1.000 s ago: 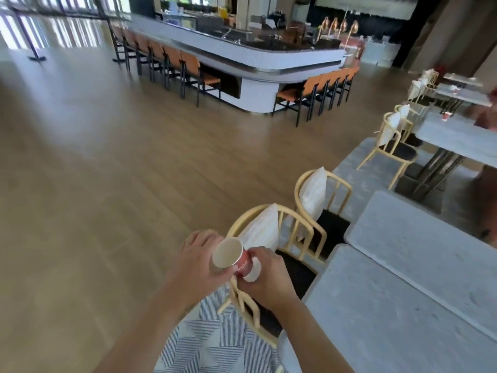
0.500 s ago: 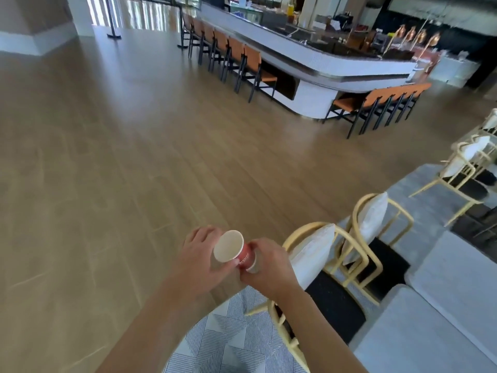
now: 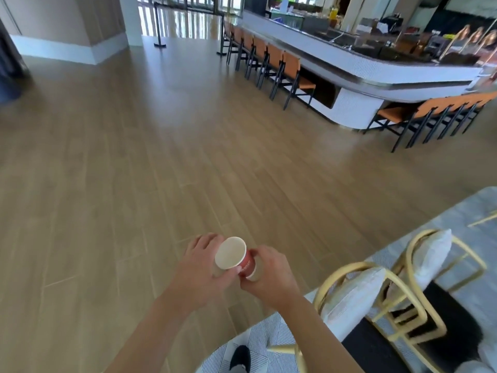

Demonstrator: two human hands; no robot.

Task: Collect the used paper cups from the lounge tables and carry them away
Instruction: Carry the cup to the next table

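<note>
1. The paper cup [image 3: 234,256] is red with a white inside, held on its side in mid-air over the wood floor [image 3: 139,168], mouth tipped up and left. It might be a nested stack, can't really tell.
2. The left hand [image 3: 200,267] wraps the rim end: thumb across the near wall, fingers curled round the far side and mostly hidden behind the cup.
3. The right hand [image 3: 269,274] grips the base end, fingers curled onto it. The cup's bottom is almost fully covered, and the print on the side is too blurry to read.
4. Right of the right hand's knuckles, two yellow chairs [image 3: 403,300] with white cushions [image 3: 352,294], partly cut off by the frame edge.
5. Below the wrists, a striped rug [image 3: 258,343] and a dark shoe tip [image 3: 240,358].
6. Way past the fingertips: a curved white bar counter [image 3: 357,74] with orange stools [image 3: 290,68], its top clutter a smear.
</note>
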